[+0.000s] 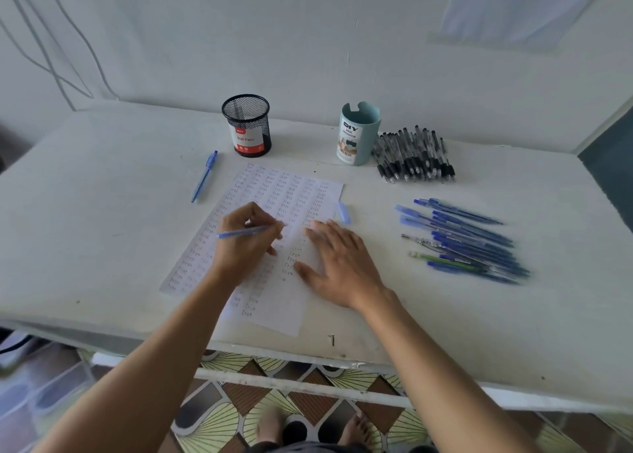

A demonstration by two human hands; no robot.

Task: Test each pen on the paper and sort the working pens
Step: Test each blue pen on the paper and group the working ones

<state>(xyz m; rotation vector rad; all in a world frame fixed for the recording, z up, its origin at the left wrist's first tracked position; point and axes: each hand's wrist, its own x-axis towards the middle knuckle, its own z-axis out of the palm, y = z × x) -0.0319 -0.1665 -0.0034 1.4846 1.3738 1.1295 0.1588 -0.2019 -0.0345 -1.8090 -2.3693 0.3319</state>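
While the left hand (246, 243) pinches a blue pen (239, 232) over the paper (291, 192) to test it, the right hand (339, 264) lies flat there, fingers straight, seemingly pinning it to the bench (102, 212).

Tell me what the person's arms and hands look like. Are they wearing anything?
The left arm and right arm are bare, and no sleeves show. The left hand and right hand wear no gloves. I can see no rings, watch or bracelet.
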